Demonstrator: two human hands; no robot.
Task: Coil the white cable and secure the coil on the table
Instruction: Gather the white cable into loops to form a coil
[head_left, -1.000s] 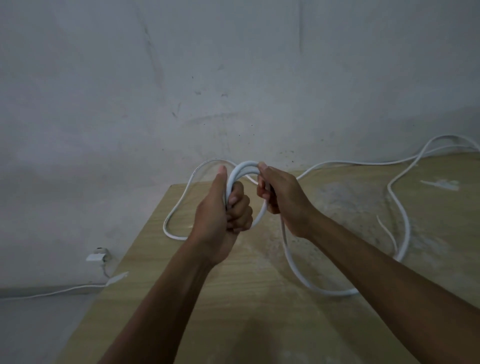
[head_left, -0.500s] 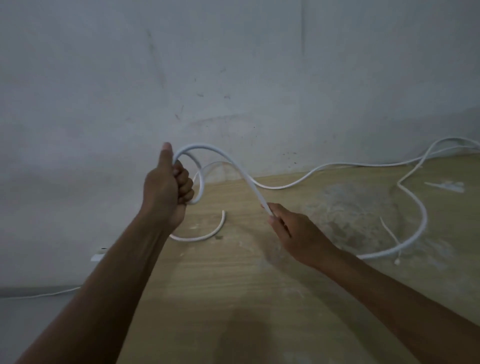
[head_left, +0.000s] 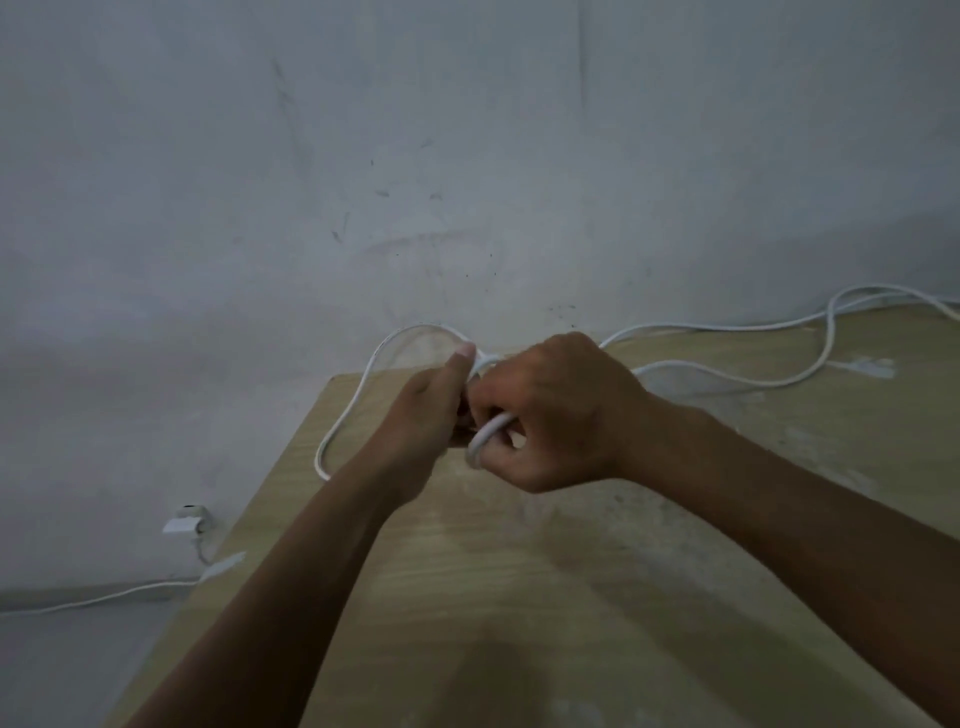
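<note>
Over the wooden table, white cable trailing far right, one loop spilling off the far-left edge. Left hand clenched on gathered turns, right hand pinching a strand beside it. Likely light, springy, smooth; best gripped where turns cross.

Person, seen from own head: two bare forearms entering from the bottom edge, no sleeves in view. Left hand and right hand bare, without gloves, rings, watch or wristband. Thumbnail of the left hand short and plain. No markings on either arm.
</note>
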